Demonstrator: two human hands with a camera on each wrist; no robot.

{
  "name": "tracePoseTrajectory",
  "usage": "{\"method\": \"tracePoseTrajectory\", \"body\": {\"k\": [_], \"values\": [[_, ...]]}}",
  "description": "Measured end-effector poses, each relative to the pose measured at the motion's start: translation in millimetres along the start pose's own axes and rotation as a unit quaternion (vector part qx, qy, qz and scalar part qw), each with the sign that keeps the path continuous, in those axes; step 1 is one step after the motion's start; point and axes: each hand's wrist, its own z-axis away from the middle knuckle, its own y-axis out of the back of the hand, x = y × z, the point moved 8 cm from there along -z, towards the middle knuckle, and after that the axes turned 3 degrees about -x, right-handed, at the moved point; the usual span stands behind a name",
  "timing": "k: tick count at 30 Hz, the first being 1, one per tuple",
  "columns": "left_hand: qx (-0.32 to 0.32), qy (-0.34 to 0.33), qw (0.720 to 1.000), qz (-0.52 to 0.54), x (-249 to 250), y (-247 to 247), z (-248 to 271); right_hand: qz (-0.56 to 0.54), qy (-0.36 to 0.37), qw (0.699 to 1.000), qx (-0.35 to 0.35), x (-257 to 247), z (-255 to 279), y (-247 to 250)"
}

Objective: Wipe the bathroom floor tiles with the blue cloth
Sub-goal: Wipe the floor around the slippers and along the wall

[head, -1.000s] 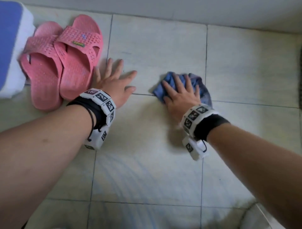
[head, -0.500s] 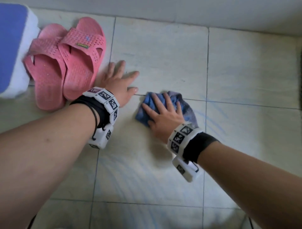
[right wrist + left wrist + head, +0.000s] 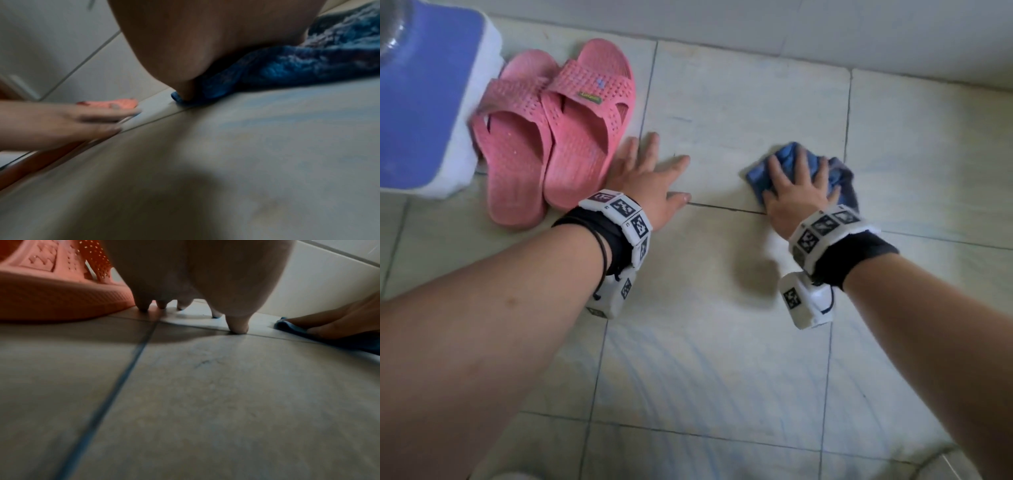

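Cloth: blue cloth bunched flat on the floor tiles, by the grout line right of centre
Right hand: right hand presses it down, fingers spread straight, nothing curled round it
Left hand: left hand splayed flat on bare tile just beside the pink slippers, holding nothing
Done: faint bluish streaks suggest the near tiles are wiped
Left: tiles toward the wall and under the slippers look untouched

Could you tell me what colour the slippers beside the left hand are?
The slippers are pink, with perforated straps; the head view shows them best.
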Motion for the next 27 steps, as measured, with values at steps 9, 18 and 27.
{"method": "tracePoseTrajectory", "body": {"k": [9, 18, 27], "values": [[0.007, -0.035, 0.998, -0.042, 19.9, 6.2, -18.6, 0.064, 0.093, 0.993, -0.021, -36.2, 35.6, -33.9], [0.001, -0.111, 0.992, -0.06, 66.4, 9.1, -38.5, 0.056, 0.043, 0.997, -0.036, 2.1, 88.1, -58.3], [0.017, -0.132, 0.99, -0.05, 103.4, 8.4, -43.7, 0.018, -0.037, 0.999, -0.03, 51.1, 73.8, -42.2]]}}
